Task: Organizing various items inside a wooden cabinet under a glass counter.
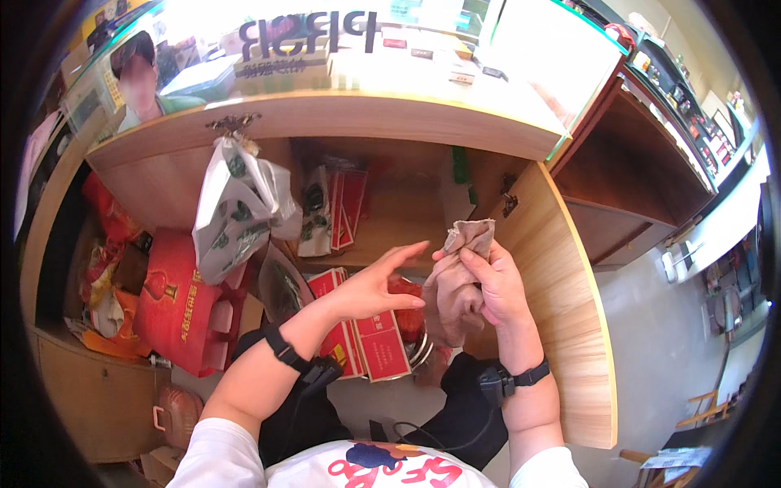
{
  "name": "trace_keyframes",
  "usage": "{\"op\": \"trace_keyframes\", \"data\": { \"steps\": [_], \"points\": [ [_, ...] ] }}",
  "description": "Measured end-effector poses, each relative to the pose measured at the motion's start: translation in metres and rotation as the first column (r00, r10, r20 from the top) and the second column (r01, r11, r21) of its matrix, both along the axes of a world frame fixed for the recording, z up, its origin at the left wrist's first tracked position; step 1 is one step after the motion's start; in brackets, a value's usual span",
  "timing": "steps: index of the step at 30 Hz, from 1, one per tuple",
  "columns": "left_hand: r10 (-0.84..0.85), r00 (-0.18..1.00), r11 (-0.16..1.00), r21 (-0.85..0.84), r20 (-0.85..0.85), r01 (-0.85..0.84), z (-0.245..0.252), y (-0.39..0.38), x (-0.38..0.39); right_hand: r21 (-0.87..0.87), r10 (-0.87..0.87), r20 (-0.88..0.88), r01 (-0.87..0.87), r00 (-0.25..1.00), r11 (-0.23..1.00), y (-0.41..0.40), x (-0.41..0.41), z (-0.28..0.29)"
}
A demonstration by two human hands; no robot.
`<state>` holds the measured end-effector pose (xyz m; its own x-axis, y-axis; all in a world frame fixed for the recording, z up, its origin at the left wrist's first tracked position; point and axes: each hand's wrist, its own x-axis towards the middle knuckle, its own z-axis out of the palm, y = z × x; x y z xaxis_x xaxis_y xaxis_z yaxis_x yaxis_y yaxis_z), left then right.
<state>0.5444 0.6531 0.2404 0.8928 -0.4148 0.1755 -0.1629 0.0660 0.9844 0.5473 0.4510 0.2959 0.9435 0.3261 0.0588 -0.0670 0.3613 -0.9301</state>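
Note:
A crumpled, greyish-pink cloth [459, 293] hangs from my right hand [505, 283], pinched between thumb and fingers. Just left of it, my left hand [373, 283] holds nothing, its thumb and fingers spread towards the cloth. Beneath my left hand lie red flat boxes [382, 344] with writing on them, beside a shiny metal basin rim [422, 354] and something red. In front of me the wooden cabinet [390, 226] stands with its right door [564, 293] swung out. Inside, several red packets [349, 207] lean next to a white patterned packet [315, 213].
A white plastic bag [241, 207] with green print hangs from the cabinet's front edge. Left of it stands a red carton [177, 299]. Above is a glass display counter [403, 67] holding small boxes. A person [141, 79] shows at the upper left. Dark wooden shelving [628, 158] stands right.

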Motion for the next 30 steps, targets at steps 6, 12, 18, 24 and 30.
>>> {"op": "trace_keyframes", "data": {
  "steps": [6, 12, 18, 24, 30],
  "points": [
    [-0.434, 0.901, 0.881, 0.215, 0.012, 0.421, 0.007, 0.004, 0.002, 0.030, 0.095, -0.029, -0.094, 0.995, 0.995, -0.002, -0.006, 0.004],
    [-0.280, 0.957, 0.860, 0.464, 0.081, 0.213, 0.009, 0.012, -0.002, -0.109, -0.052, -0.013, 0.050, 0.999, 0.993, -0.012, 0.002, 0.002],
    [-0.298, 0.909, 0.826, 0.398, -0.293, 0.399, 0.011, 0.020, 0.003, -0.160, -0.122, 0.101, 0.137, 0.987, 0.978, -0.020, 0.011, -0.001],
    [-0.005, 0.801, 0.999, 0.033, -0.598, 0.032, -0.035, 0.011, 0.015, -0.468, -0.068, 0.735, 0.577, 0.675, 0.670, 0.000, 0.011, -0.007],
    [-0.378, 0.782, 0.655, -0.740, -0.495, -0.152, -0.005, 0.018, 0.016, -0.711, 0.471, 0.703, 0.516, 0.532, 0.478, 0.044, -0.015, -0.014]
  ]
}}
